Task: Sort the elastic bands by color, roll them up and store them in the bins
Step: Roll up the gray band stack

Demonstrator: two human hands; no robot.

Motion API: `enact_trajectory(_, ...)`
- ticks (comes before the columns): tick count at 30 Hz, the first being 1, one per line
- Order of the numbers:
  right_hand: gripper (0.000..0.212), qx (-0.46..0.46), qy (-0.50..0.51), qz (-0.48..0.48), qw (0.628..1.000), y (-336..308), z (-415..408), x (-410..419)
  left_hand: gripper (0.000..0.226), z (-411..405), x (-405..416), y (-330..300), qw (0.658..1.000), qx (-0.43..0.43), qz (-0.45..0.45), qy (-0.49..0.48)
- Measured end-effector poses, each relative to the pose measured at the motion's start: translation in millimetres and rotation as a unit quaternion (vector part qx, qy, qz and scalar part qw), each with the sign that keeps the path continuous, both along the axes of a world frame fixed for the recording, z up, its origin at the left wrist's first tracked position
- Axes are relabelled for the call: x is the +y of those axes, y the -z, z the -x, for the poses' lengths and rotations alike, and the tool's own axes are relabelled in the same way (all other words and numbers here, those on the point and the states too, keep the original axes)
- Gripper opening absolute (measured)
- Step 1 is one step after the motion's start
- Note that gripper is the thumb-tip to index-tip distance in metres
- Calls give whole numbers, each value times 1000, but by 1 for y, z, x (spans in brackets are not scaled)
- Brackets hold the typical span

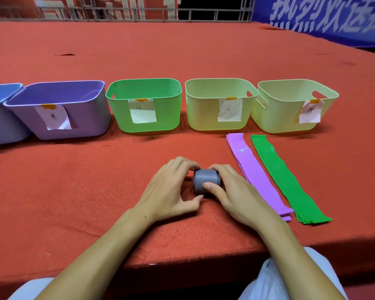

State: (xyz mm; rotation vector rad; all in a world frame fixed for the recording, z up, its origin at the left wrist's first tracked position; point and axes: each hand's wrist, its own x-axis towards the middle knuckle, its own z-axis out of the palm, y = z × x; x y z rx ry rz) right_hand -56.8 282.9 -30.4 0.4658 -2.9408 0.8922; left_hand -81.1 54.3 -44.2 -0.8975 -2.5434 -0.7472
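Note:
A grey elastic band rolled into a tight cylinder (205, 178) lies on the red cloth in front of me. My left hand (171, 189) cups its left end with curled fingers and thumb. My right hand (232, 191) grips the right end, thumb on the front. To the right lie a flat stack of purple bands (258, 176) and a flat stack of green bands (288, 182). Behind stand labelled bins in a row: blue (0, 94), purple (89, 118), green (167, 113), pale yellow (199, 113) and another pale yellow (279, 118).
The red-covered table (74, 191) ends in a front edge just above my knees. Behind the bins the cloth stretches far back to a metal railing (139, 14) and a blue banner (333, 18) at the right.

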Motion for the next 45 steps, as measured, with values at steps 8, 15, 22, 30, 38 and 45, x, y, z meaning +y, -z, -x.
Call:
enact_trajectory(8, 42, -18, -10, 25, 999, 2, 2, 3, 59, 3, 4, 2, 1000, 7, 13, -7)
enact_trajectory(15, 44, -29, 0, 23, 999, 3, 2, 1, 60, 0, 6, 2, 1000, 2, 10, 1)
enact_trajectory(22, 44, -34, 16, 33, 999, 1, 1, -1, 59, 4, -2, 2, 999, -35, -12, 30)
enact_trajectory(30, 67, 19, -23, 34, 999, 0, -10, -5, 53, 15, -8, -4, 990, -116, -61, 57)
enact_trajectory(38, 69, 45, -44, 26, 998, 1, -4, -1, 37, 13, -11, -8, 983, -153, -54, 82)
enact_trajectory(45, 73, 60, -43, -11, 997, 3, -3, -3, 37, 9, -13, -5, 979, -191, -39, 68)
